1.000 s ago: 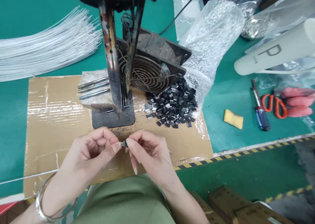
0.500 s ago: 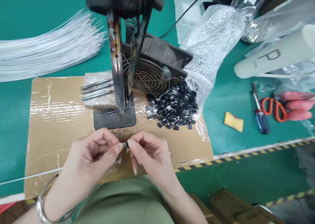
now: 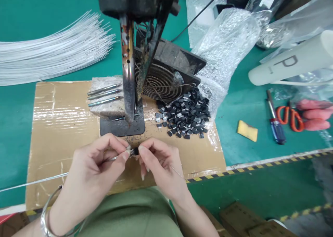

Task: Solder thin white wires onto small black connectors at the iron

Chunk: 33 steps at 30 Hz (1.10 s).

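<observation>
Just nearer the person than the black base plate [image 3: 111, 127], a small black connector [image 3: 136, 151] is sitting between both hands. The left hand [image 3: 96, 169] is pinching the pale cable [image 3: 52, 177] to its left; the right hand's [image 3: 162, 169] grip is pinching its right edge — long axis unclear.

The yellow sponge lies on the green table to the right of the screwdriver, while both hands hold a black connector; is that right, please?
Not quite: the head view shows the yellow sponge on the green table to the left of the screwdriver, while the left hand and right hand hold a black connector.
</observation>
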Tool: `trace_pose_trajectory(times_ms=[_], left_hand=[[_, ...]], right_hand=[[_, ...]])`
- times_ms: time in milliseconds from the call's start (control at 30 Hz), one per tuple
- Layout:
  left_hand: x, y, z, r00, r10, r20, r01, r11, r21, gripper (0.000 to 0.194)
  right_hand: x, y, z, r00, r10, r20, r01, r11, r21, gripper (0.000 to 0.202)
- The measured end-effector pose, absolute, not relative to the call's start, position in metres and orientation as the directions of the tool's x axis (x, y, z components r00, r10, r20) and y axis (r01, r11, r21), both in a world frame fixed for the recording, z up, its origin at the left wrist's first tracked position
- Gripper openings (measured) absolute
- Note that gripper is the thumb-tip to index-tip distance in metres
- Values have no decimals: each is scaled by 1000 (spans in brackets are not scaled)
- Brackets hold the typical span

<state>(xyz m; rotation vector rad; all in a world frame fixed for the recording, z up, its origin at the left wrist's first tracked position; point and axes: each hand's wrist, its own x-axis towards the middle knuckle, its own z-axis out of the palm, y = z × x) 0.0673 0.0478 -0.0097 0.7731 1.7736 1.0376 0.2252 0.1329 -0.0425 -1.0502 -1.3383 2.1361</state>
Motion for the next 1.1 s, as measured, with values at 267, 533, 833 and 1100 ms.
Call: trace_pose_trajectory(times_ms=[267,533,833,1100], left_hand=[[68,58,-7,-469,799,-377,38,445,895,16],[63,73,-2,-471,795,-382,37,450,892,18],[56,76,-6,-445,798,-407,11,459,888,19],[57,75,-5,-443,797,-412,-32,445,895,15]], right_hand=[[232,135,-39,-534,825,-186,50,-189,-981,22],[230,134,-37,-617,779,-112,81,-79,-994,24],[231,137,-37,-558,826,-75,-27,-108,-994,31],[220,144,-36,-577,794,-189,130,-138,-982,21]])
